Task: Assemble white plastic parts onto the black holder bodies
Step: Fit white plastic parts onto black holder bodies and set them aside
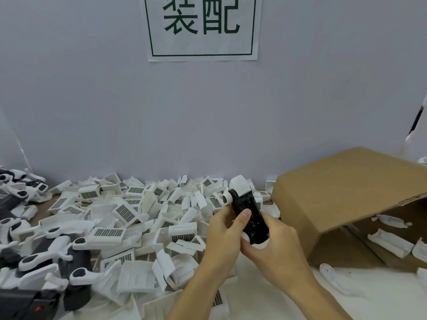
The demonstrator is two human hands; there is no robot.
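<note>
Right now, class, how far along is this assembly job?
Done: finished black-and-white units lie heaped at the left. In hand: the left hand and right hand grip one black body with a white part at its top end. Left: a big pile of loose white parts covers the table, so plenty remains.

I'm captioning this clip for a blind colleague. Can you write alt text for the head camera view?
Two hands, left hand and right hand, hold a black holder body with a white plastic part on its far end, above a table. A heap of white plastic parts covers the table to the left, a tipped cardboard box lies at right, and a paper sign hangs on the wall.
</note>
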